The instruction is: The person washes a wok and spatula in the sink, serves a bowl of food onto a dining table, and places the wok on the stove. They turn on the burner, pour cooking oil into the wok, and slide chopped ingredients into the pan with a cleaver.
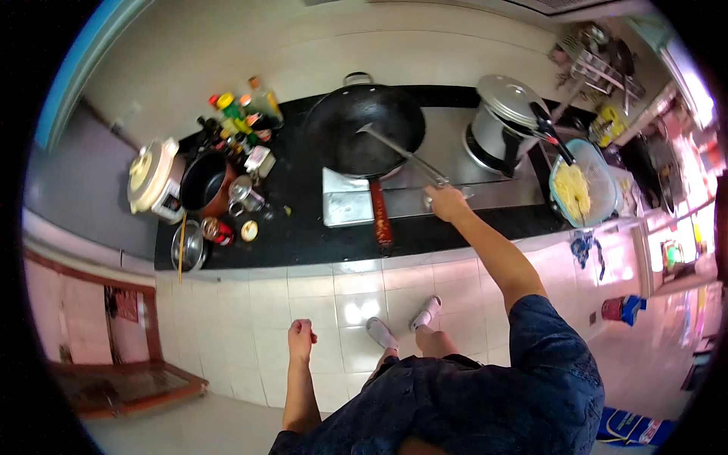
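Note:
A metal spatula slants across the dark wok, its head on the wok's inner surface. My right hand is closed at the far end of its handle, just above the stove's front edge; the fingers are partly hidden. The wok rests on the stove with its red-brown handle toward me, and its inside looks bare. My left hand hangs low over the floor, away from the counter, fingers curled into a loose fist with nothing visible in it.
Right of the wok stands a pressure cooker, beside a light-blue basket of pale shredded food. To the left are sauce bottles, a brown pot, a jar, a glass bowl with chopsticks, and a rice cooker.

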`<action>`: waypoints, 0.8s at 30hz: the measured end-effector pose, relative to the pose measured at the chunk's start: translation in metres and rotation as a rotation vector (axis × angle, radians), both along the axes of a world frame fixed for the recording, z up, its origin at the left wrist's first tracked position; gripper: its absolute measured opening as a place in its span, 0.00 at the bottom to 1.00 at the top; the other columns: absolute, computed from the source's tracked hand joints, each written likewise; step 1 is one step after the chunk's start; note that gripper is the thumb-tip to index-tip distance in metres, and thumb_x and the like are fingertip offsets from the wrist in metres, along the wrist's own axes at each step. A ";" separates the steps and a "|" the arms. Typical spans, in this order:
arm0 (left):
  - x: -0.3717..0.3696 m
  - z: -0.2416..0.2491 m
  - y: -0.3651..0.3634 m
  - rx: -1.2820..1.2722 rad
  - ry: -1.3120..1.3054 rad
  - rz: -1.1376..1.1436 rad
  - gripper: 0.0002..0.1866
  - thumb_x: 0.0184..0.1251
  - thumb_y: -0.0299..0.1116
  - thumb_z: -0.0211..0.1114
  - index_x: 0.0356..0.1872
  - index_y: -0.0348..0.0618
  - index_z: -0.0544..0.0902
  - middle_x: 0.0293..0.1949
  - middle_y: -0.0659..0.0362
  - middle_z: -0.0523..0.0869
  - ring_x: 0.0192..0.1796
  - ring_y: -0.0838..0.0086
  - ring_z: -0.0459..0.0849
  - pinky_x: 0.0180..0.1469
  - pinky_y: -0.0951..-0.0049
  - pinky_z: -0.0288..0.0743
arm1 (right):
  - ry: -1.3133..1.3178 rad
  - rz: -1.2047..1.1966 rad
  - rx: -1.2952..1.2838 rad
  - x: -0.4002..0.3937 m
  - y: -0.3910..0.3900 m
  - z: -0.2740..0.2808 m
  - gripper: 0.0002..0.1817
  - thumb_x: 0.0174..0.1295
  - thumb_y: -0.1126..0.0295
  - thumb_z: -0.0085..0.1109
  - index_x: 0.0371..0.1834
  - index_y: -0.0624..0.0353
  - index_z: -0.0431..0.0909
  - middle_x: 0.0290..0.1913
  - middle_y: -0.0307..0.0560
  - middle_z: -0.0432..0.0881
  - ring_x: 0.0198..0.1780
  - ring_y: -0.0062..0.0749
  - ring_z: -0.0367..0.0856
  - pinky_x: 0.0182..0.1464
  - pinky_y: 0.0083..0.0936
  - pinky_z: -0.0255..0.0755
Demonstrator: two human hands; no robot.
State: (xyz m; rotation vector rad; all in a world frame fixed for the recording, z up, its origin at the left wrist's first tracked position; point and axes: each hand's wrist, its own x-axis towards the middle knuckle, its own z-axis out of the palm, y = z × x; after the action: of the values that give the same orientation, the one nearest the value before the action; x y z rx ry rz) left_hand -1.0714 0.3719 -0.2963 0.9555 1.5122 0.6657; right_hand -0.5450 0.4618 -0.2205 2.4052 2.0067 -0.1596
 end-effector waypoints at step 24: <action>0.297 0.151 0.155 -0.160 -0.260 -0.296 0.15 0.65 0.40 0.66 0.42 0.41 0.73 0.27 0.59 0.81 0.27 0.68 0.85 0.24 0.69 0.78 | 1.235 -0.922 0.376 0.089 -0.067 0.017 0.24 0.69 0.51 0.49 0.36 0.65 0.80 0.22 0.46 0.82 0.20 0.29 0.79 0.24 0.28 0.73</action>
State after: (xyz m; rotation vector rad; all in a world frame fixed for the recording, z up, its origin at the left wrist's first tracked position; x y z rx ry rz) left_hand -0.7748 0.5270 -0.1448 0.9088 1.1483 0.4299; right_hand -0.4559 0.3944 -0.2036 3.7670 0.6853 -1.7209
